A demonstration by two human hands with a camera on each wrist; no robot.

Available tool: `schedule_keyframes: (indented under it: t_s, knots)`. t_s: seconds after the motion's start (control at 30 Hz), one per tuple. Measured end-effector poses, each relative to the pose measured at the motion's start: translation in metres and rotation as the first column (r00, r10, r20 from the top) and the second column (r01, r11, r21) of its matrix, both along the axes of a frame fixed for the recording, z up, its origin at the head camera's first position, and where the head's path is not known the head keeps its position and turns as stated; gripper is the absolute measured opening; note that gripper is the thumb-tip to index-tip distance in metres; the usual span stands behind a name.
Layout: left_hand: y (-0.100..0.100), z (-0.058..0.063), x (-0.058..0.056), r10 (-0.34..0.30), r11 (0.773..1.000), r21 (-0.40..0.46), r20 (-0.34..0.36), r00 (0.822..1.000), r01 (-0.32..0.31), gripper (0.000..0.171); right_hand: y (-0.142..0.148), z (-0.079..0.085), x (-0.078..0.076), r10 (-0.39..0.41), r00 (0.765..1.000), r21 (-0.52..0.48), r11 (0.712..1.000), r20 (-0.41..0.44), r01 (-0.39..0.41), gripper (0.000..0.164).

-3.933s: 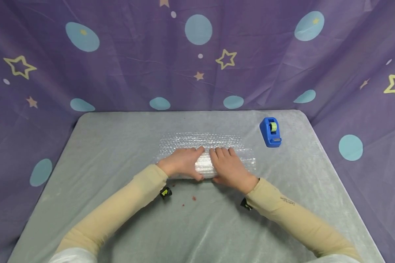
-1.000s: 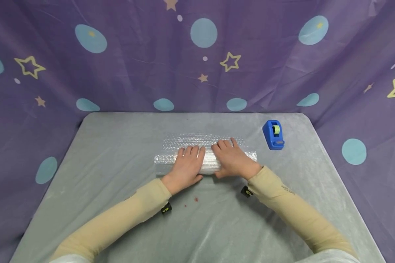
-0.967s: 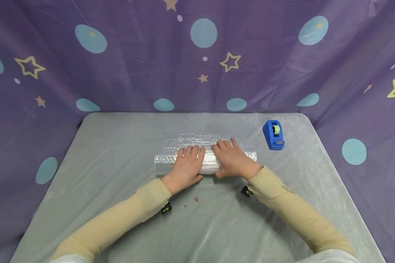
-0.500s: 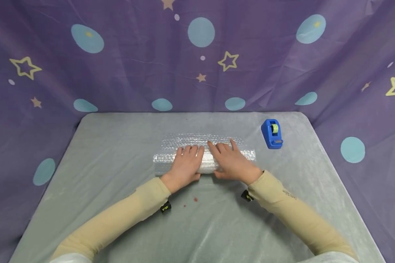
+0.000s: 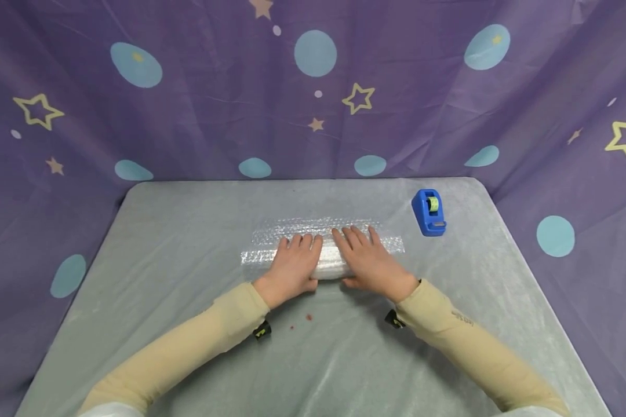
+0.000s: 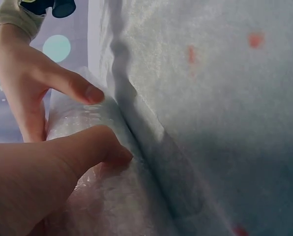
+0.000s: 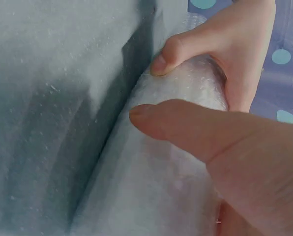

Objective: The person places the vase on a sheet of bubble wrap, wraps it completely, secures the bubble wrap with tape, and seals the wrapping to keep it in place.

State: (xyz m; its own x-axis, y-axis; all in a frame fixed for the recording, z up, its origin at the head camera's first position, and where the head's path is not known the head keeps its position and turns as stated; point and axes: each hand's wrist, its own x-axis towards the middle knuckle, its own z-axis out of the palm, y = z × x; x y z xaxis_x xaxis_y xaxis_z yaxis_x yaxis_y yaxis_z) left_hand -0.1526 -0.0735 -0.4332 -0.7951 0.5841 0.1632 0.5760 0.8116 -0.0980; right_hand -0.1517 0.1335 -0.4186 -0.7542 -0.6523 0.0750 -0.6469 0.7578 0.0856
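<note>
- The left hand (image 5: pixel 290 269) lies across the roll, its fingers close together over the top and its thumb bent against the near side.
- The right hand (image 5: pixel 374 266) grips the same roll, fingers a little spread over the top, thumb on the near side.
- The clear, shiny bubble-wrap roll (image 5: pixel 330 266) lies crosswise on the table under both hands; a flat, clear bubble-wrap sheet (image 5: pixel 313 223) extends behind it.
- Beige sleeves (image 5: pixel 193 341) cover both forearms, with a small black device (image 5: pixel 262 330) below each wrist.
- A blue plastic tape dispenser (image 5: pixel 421 215) holding yellow-green tape (image 5: pixel 433 204) stands to the right, near the far edge.
- The table, under a pale grey, softly creased cloth (image 5: pixel 323 370), carries small red specks (image 5: pixel 309 317) in front of the hands.
- A purple fabric curtain (image 5: pixel 214 110) with blue ovals and stars hangs behind and on both sides.
</note>
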Motion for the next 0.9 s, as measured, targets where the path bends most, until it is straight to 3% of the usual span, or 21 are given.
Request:
schedule_keyframes:
  t_s: [0.3,0.57,0.77,0.9]
  knots:
    - [-0.001,0.005,0.004,-0.014,1.000,0.000,0.034,0.999,0.014,0.078,-0.003,-0.006,0.005,-0.012,0.999,-0.007,1.000,-0.034,0.012,0.112]
    - [-0.003,0.010,0.000,0.012,1.000,-0.025,0.105,0.994,-0.009,0.089,-0.007,-0.011,-0.001,-0.016,0.992,-0.053,0.999,-0.123,0.010,0.094]
    - [-0.005,0.008,-0.002,0.020,1.000,-0.008,0.108,0.994,-0.019,0.107,-0.009,-0.009,-0.006,-0.026,0.997,-0.059,0.998,-0.069,0.022,0.091]
    - [-0.005,0.006,-0.001,0.016,0.999,0.034,0.084,0.996,-0.019,0.109,-0.009,-0.008,-0.009,-0.031,0.999,-0.051,0.998,-0.029,0.030,0.091]
